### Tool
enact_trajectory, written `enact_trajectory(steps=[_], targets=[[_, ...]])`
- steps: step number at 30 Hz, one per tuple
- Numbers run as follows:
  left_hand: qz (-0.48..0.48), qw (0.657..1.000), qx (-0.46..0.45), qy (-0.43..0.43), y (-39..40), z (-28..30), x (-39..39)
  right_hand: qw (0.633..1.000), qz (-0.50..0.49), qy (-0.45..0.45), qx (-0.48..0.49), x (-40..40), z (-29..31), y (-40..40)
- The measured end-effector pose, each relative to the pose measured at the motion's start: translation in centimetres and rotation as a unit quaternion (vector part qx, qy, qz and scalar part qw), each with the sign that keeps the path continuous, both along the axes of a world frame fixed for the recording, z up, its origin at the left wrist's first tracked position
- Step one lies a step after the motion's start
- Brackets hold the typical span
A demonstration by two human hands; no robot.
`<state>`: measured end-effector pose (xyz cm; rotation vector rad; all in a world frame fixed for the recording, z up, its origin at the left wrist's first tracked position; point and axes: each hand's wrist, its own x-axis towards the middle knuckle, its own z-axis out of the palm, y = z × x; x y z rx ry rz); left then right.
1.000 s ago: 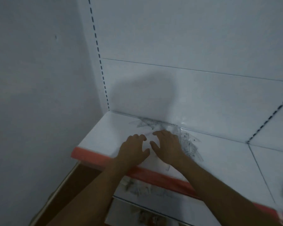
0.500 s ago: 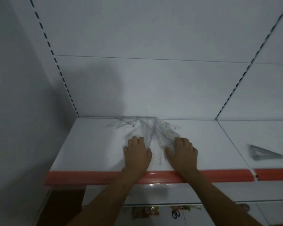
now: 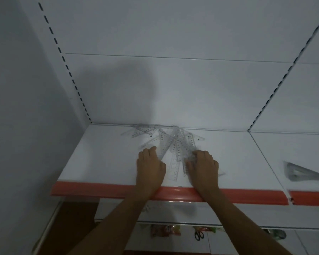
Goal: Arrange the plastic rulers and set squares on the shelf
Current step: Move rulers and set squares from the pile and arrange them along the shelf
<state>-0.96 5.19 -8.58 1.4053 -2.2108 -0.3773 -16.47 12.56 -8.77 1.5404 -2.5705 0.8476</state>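
Clear plastic rulers point(image 3: 175, 146) with printed scales, fanned in a loose pile against the shelf point(image 3: 103, 159) back edge, set squares point(image 3: 142, 131) at its rear, my left hand point(image 3: 150, 167) curled at the pile's left, my right hand point(image 3: 203, 166) pressing ruler ends, fingers bent.

Two bare forearms, entering from the lower edge of the frame, ending in a left hand point(image 3: 151, 167) left of centre and a right hand point(image 3: 204, 167) right of centre. No sleeves, no gloves. No rings, watch or bands visible at wrists or fingers. Nails short where visible. Dim lighting, fine detail lost.
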Motion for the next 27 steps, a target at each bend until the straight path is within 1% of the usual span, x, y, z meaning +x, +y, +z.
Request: enact_trajectory(steps=[5, 10, 14, 17, 19, 22, 27], targets=[[0.019, 0.997, 0.007, 0.072, 0.0, 0.3, 0.0, 0.999, 0.009, -0.032, -0.027, 0.0, 0.2, 0.1], [0.017, 0.998, -0.008, 0.061, 0.2, 0.2, -0.1, 0.998, 0.003, -0.039, -0.057, 0.0, 0.4, 0.0], [0.022, 0.997, 0.001, 0.069, 0.3, 0.2, -0.1, 0.991, 0.004, -0.079, -0.108, 0.1, 0.8, 0.3], [0.013, 0.997, -0.010, 0.072, 0.4, 0.1, 0.0, 0.983, 0.010, -0.114, -0.140, 0.3, 0.6, 0.6], [0.016, 0.996, -0.004, 0.084, 0.4, 0.2, 0.0, 0.981, 0.001, -0.132, -0.142, 0.4, 0.6, 0.8], [0.030, 0.995, 0.005, 0.091, 0.6, 0.6, 0.0, 0.981, 0.003, -0.123, -0.147, 0.5, 0.5, 0.9], [0.012, 0.994, -0.019, 0.106, 1.3, 1.1, -0.3, 0.986, 0.017, -0.129, -0.109, 0.6, 0.5, 1.3]])
